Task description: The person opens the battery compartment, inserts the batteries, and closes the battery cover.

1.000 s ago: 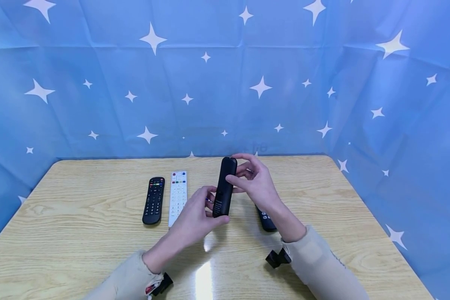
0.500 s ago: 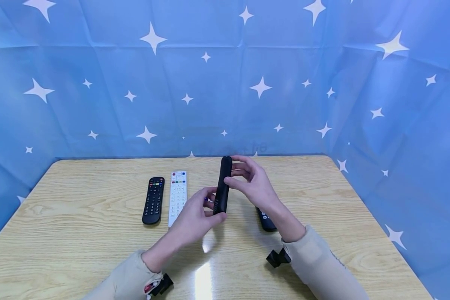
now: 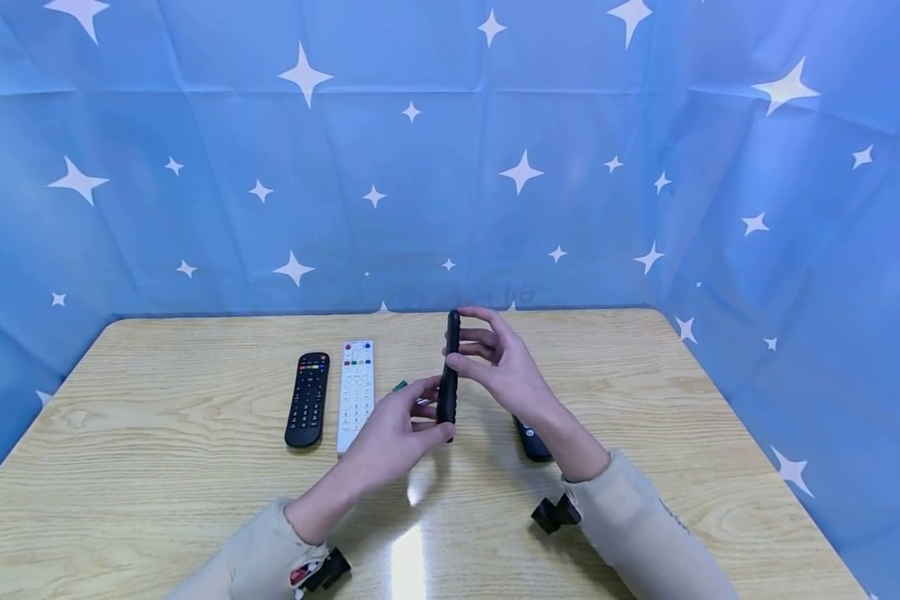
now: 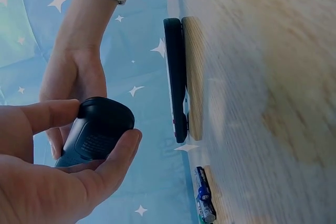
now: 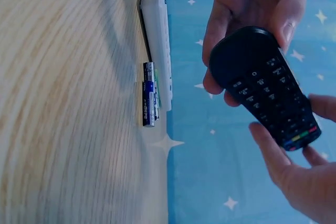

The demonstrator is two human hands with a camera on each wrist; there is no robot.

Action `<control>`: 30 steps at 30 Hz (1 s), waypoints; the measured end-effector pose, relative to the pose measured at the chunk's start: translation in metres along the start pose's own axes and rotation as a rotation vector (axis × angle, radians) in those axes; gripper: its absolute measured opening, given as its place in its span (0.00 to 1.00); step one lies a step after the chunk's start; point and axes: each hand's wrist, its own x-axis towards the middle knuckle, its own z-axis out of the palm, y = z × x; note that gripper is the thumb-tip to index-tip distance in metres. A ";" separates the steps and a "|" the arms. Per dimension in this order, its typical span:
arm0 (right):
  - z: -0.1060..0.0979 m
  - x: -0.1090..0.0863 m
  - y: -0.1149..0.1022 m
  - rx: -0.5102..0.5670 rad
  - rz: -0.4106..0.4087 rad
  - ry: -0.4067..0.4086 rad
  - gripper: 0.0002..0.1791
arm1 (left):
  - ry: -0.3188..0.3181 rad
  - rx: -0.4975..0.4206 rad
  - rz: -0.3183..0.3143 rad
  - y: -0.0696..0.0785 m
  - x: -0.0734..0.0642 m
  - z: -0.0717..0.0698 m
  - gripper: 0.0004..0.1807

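A black remote control (image 3: 449, 375) is held above the table, almost edge-on in the head view. My left hand (image 3: 393, 433) grips its lower end between thumb and fingers. Near the top, my right hand (image 3: 506, 375) pinches it with thumb and fingertips. The left wrist view shows small print on the remote's back (image 4: 97, 142). Its button side (image 5: 268, 93), with coloured keys at one end, shows in the right wrist view. Batteries (image 5: 149, 98) lie on the table beyond my left hand; in the head view that hand mostly hides them.
On the left of the wooden table (image 3: 157, 467) lie a black remote (image 3: 307, 400) and a white remote (image 3: 356, 392), side by side. Another black remote (image 3: 532, 440) is partly hidden under my right forearm. A blue starry cloth (image 3: 450, 167) hangs behind the table.
The held remote has turned about its length, from showing its printed back to standing nearly edge-on. Both hands keep their grip and have barely moved.
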 end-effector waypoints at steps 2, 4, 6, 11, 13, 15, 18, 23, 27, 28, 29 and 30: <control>0.000 0.000 0.000 0.007 -0.001 0.001 0.36 | -0.013 -0.006 0.007 0.000 0.000 0.000 0.31; 0.000 0.000 -0.001 0.005 0.003 0.006 0.35 | -0.024 -0.012 0.008 0.000 0.001 0.000 0.31; -0.001 0.000 -0.001 -0.007 0.009 0.014 0.35 | -0.036 -0.008 0.014 0.000 0.001 -0.001 0.31; -0.003 0.000 0.000 -0.064 0.046 0.042 0.35 | -0.041 0.073 0.027 -0.001 0.000 -0.003 0.29; -0.004 0.001 0.000 -0.090 0.068 0.051 0.35 | -0.039 0.115 0.029 -0.001 -0.001 -0.005 0.28; -0.005 0.002 0.001 -0.121 0.090 0.056 0.35 | -0.036 0.157 0.029 -0.002 -0.002 -0.007 0.28; -0.007 0.002 0.003 -0.183 0.117 0.059 0.35 | -0.026 0.209 0.040 -0.004 -0.002 -0.012 0.26; -0.008 0.001 0.009 -0.460 0.112 0.071 0.34 | -0.009 0.287 0.040 -0.006 -0.004 -0.021 0.21; -0.007 0.002 0.013 -0.671 0.107 0.065 0.36 | -0.024 0.347 0.044 -0.007 -0.006 -0.027 0.20; -0.007 0.003 0.014 -0.703 0.110 0.059 0.36 | -0.027 0.368 0.043 -0.006 -0.006 -0.028 0.20; -0.007 0.003 0.015 -0.734 0.117 0.055 0.36 | -0.027 0.395 0.039 -0.006 -0.006 -0.029 0.21; -0.007 0.003 0.016 -0.761 0.124 0.050 0.37 | -0.027 0.420 0.035 -0.006 -0.006 -0.030 0.21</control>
